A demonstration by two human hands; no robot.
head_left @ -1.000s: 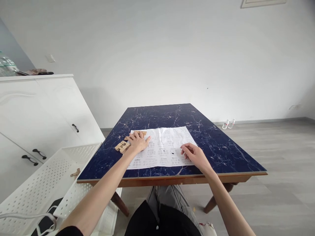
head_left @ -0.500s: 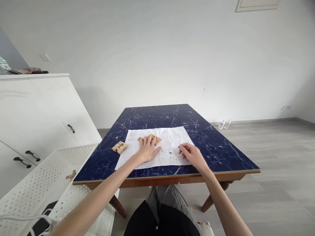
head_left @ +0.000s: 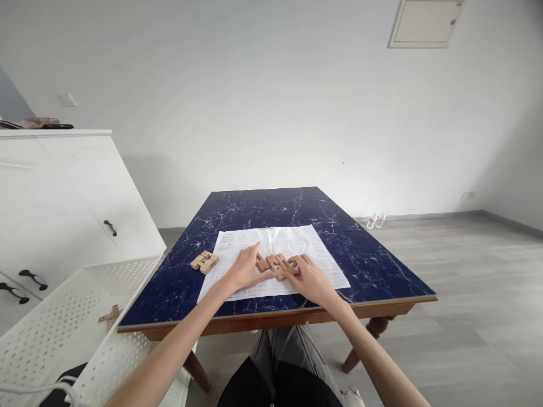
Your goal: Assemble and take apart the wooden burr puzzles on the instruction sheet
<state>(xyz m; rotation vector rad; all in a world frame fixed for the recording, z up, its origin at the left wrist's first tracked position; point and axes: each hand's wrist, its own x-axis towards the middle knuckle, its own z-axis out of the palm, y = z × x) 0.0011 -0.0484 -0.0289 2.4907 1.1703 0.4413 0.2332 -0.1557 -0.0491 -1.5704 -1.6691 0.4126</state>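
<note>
Several flat slotted wooden pieces [head_left: 276,265] lie side by side on a printed paper sheet [head_left: 237,237] in front of me. My left hand [head_left: 246,270] rests along their left side, its fingers stretched and its thumb reaching along the near edge. Between them sits the leftmost piece, partly hidden. My right hand [head_left: 313,278] has its thumb and fingers closed on the rightmost slotted wooden piece. To the left of the paper, a cluster of small wooden blocks [head_left: 205,262] lies on the table.
The dark blue marbled table [head_left: 263,206] has a wooden edge near my lap. A white perforated bin [head_left: 63,305] stands at the left, with a wooden item [head_left: 111,315] in it. Beyond is a white cabinet [head_left: 72,192]. Two bottles [head_left: 376,221] are on the floor by the wall.
The wooden pieces have come nearer and to the right, out from under my left palm. My right hand has moved left and taken hold of one. The view has tilted up slightly.
</note>
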